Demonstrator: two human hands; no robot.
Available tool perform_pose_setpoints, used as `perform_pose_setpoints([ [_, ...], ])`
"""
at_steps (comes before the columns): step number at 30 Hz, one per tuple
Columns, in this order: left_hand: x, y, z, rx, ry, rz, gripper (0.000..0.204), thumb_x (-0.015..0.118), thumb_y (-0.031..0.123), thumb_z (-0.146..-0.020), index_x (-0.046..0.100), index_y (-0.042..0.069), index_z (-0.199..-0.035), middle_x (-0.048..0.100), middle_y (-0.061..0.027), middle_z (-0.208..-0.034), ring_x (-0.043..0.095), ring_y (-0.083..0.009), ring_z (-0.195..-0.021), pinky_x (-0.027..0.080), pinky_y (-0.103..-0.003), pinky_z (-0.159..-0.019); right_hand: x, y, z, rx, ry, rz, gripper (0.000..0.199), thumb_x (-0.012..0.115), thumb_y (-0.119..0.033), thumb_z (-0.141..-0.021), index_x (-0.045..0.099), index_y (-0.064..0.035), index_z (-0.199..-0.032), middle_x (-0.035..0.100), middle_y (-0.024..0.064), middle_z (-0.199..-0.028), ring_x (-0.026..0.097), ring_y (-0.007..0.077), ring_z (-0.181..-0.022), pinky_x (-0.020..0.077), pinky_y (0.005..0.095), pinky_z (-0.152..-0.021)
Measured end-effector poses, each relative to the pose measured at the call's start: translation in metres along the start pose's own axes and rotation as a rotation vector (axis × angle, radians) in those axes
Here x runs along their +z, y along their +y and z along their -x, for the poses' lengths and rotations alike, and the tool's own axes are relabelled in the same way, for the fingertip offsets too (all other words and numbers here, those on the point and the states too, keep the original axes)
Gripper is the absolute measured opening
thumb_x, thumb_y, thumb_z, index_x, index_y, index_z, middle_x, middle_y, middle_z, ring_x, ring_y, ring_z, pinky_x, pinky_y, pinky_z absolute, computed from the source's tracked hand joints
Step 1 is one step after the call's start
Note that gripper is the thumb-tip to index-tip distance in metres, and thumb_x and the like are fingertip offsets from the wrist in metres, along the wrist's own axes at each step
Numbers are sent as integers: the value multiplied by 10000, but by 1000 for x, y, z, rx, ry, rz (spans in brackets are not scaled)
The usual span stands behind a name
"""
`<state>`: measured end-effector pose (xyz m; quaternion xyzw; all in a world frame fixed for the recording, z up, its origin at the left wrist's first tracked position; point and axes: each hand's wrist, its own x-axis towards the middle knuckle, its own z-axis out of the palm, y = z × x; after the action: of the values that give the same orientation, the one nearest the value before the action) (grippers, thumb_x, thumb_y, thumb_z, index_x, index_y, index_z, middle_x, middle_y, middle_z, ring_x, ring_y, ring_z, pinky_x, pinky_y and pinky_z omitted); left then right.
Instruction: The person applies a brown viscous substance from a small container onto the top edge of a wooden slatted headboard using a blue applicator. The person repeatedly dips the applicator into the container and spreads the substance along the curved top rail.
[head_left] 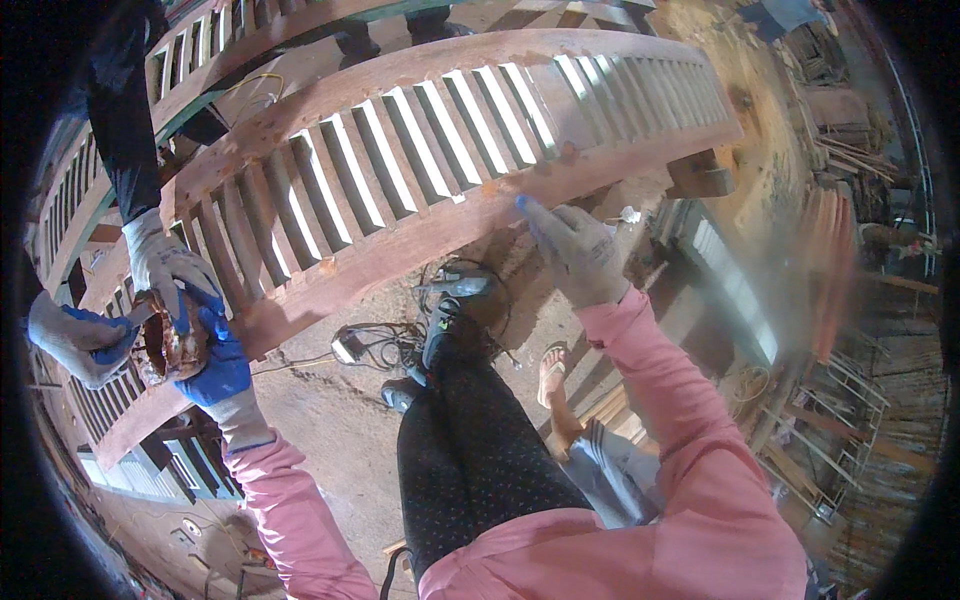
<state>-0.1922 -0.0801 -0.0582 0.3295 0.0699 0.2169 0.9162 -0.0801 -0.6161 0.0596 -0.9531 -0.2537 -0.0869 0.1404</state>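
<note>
My left hand (218, 365), in a blue glove, grips the edge of a brown round container (168, 345) at the left end of a long wooden slatted frame (400, 150). Another person's two grey-gloved hands (160, 262) also hold that container from above and from the left. My right hand (575, 250), in a grey glove with blue fingertips, lies with fingers spread on the frame's lower rail (440, 225) and holds nothing. Both my sleeves are pink.
Below the frame, a power tool (455, 292) and tangled cables (375, 345) lie on the dirt floor by my raised dark-trousered leg (470, 440). A sandalled foot (553, 370) stands beside it. More slatted frames (230, 40) sit behind, and wooden pieces (830, 270) are stacked at right.
</note>
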Motion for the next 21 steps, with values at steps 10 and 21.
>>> perform_pose_setpoints([
  [10,34,-2,-6,-109,-246,358,611,507,360,-1092,363,61,-1605,392,-192,-1644,387,-395,-1505,388,-565,-1227,7,-4,2,3,44,-8,464,676,-92,-897,632,-122,-1358,640,73,-880,669,288,-795,554,422,-667],
  [21,39,-10,-4,-186,-151,491,734,592,422,-1028,339,58,-1613,333,-252,-1655,350,-416,-1522,407,-579,-1206,5,-1,4,-15,32,-114,438,684,-96,-881,669,-136,-1317,656,76,-922,672,287,-822,567,417,-685],
])
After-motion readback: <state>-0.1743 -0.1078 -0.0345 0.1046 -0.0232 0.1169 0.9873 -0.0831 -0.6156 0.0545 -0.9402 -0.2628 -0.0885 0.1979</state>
